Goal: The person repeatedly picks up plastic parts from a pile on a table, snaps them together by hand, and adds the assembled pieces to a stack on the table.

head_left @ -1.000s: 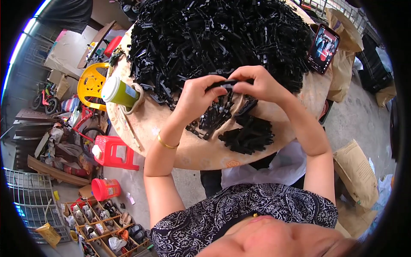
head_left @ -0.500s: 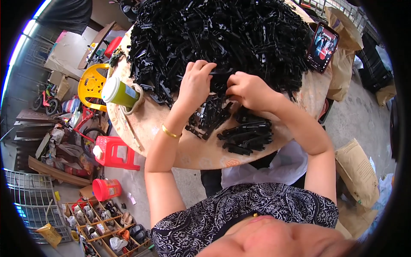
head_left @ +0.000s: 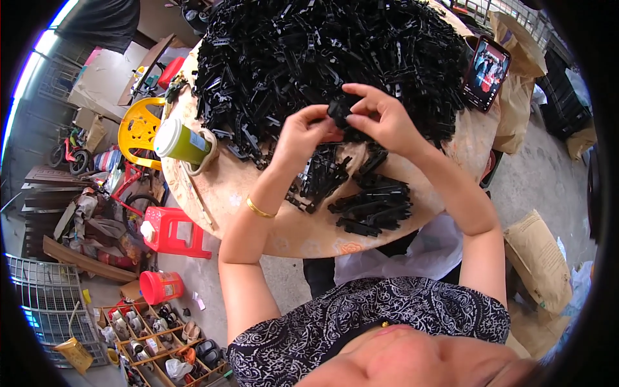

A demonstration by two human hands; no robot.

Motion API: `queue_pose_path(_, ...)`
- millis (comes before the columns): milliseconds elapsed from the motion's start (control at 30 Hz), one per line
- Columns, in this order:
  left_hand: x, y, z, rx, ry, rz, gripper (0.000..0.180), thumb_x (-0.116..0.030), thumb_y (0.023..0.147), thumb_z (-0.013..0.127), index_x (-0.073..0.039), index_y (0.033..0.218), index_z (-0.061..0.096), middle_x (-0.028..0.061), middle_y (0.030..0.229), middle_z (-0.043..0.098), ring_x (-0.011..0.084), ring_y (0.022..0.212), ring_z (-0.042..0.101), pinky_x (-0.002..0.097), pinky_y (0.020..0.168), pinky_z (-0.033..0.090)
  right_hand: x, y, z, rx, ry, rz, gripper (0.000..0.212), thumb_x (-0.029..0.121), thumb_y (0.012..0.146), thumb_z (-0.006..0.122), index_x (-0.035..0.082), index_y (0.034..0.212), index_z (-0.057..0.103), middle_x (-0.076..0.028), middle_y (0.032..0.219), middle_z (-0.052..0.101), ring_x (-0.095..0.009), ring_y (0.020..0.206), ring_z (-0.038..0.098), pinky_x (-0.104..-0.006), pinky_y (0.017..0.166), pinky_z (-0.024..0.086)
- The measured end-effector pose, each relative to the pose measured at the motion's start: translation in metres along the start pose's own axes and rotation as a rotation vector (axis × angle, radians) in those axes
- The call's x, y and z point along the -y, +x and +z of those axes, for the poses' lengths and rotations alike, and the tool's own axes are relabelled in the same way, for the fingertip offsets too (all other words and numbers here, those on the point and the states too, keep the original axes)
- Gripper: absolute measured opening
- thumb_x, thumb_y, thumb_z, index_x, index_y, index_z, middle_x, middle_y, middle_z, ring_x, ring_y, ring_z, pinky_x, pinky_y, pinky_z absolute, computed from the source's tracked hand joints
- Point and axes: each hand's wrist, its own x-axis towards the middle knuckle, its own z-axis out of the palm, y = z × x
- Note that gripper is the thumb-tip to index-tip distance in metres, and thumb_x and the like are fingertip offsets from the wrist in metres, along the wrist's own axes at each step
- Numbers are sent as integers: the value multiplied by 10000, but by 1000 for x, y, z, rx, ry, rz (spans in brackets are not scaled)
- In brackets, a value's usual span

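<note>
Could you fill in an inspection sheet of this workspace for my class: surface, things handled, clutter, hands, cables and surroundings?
Surface: round beige table with a flower pattern, largely covered.
Things handled: large heap of black parts; a smaller pile nearer the person; a black piece between the hands, its shape unclear.
Clutter: green cup with a white lid at the left; phone, screen lit, at the right.
Hands: left hand appears to pinch the black piece; right hand is at it, grip unclear.
Cables: nothing seen.
Surroundings: yellow chair, red stool, red bucket and shoes left; paper sack right.
</note>
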Motion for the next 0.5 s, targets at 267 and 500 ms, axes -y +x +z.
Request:
queue_pose_path(267,-4,-15,20,45,-76,36,453,72,819,489,69,1270,445,85,1143,568,112,974,568,258,891,474,5,-6,6,7,-172,-61,371,15,787,637,48,1151,577,-24,728,561,-83,617,511,-224,585,448)
queue_pose_path(500,-4,-14,10,33,-249,-32,474,39,861,483,64,1323,380,132,1167,550,154,1060,561,289,919,482,8,1,-5,-80,273,86,190,42,855,633,-21,1033,607,-34,824,634,-89,760,616,-199,655,505)
